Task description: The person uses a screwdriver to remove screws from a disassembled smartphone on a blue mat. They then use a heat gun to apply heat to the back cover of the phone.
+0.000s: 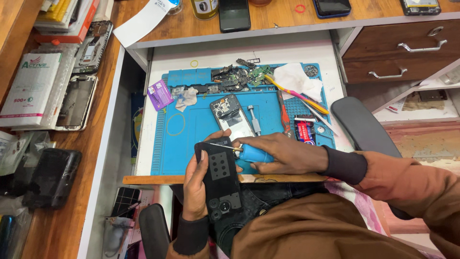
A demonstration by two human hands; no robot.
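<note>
Both hands are seen at the near edge of a blue repair mat (201,129) laid on a white pull-out shelf (230,52). A black phone back cover (221,180) is gripped by the left hand (195,189), with the fingers curled around its left edge and the thumb laid along that side; the cover is held tilted over the lap, its camera openings turned toward the body. A blue-handled screwdriver (254,154) is enclosed by the right hand (282,154), which is closed around the handle, and the thin metal tip is pointed left, touching the upper end of the cover. Just beyond the hands, an opened phone (232,115) is laid on the mat, with a small metal cylinder (254,120) beside it. Loose circuit parts (239,76) are piled at the far edge of the mat, and a white tissue (299,79) is placed to their right. A red-handled tool (283,117) is set near the right side of the mat.
</note>
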